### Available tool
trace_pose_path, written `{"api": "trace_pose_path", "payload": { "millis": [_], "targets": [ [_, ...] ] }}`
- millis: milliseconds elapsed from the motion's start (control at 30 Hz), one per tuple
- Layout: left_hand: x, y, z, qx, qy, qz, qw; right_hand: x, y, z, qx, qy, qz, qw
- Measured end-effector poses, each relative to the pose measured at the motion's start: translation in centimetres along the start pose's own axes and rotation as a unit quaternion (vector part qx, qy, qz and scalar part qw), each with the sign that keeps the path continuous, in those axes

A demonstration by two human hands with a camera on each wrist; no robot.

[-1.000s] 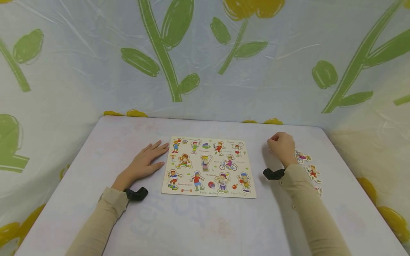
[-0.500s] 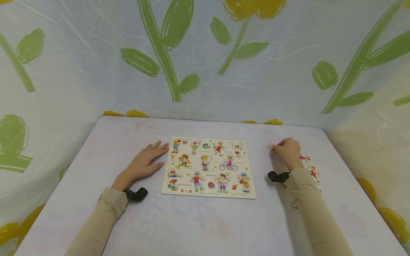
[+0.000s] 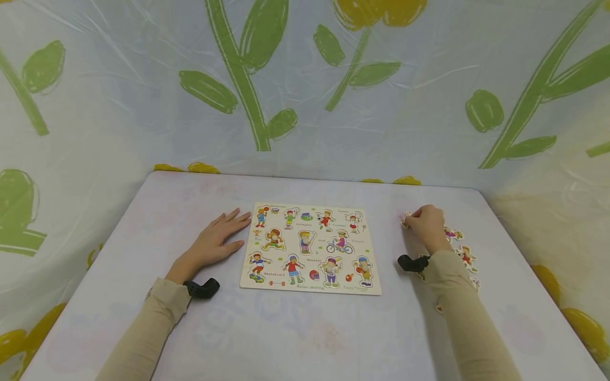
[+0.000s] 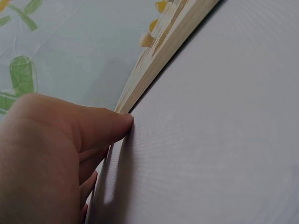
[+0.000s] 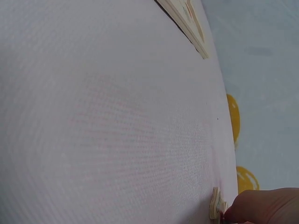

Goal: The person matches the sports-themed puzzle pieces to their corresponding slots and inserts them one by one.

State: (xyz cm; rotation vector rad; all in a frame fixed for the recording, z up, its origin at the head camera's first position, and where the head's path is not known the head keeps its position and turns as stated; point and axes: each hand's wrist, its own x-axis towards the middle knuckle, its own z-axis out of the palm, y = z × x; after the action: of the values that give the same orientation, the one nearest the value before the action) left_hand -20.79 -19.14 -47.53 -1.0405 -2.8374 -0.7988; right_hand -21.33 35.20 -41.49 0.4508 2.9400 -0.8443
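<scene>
A wooden peg puzzle board (image 3: pixel 305 268) with pictures of children at sports lies flat on the table; several knobbed figures sit in it. Left of it, my left hand (image 3: pixel 211 242) rests palm down with fingers spread, its fingertips right at the board's left edge. The left wrist view shows the thumb (image 4: pixel 105 123) close to that edge. On the far right side of the table, my right hand (image 3: pixel 427 226) pinches a small wooden puzzle piece (image 3: pixel 406 219). In the right wrist view, the thumb (image 5: pixel 266 207) meets this puzzle piece (image 5: pixel 215 204) low over the tabletop; its picture is mostly hidden.
Several loose puzzle pieces lie right of my right hand and by its forearm, among them a red figure (image 3: pixel 466 255) and a purple one (image 3: pixel 453 233). The sleeve partly covers some. A patterned cloth wall (image 3: pixel 305 106) rises behind the table (image 3: pixel 305 333).
My right hand has shifted slightly right and nearer, and the puzzle piece now shows at its fingertips. Over the last half second it barely moves. My left hand stays in place.
</scene>
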Motion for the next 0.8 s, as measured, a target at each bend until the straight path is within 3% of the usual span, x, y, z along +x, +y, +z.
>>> {"api": "trace_pose_path", "payload": {
  "millis": [533, 800],
  "targets": [
    [0.0, 0.1, 0.0, -0.006, 0.005, 0.003, 1.0000, -0.4, -0.1, 0.4, 0.033, 0.039, -0.020, 0.999],
    [0.0, 0.1, 0.0, -0.002, 0.002, -0.003, 1.0000, -0.4, -1.8, 0.8, 0.028, 0.058, -0.070, 0.995]
  ]
}}
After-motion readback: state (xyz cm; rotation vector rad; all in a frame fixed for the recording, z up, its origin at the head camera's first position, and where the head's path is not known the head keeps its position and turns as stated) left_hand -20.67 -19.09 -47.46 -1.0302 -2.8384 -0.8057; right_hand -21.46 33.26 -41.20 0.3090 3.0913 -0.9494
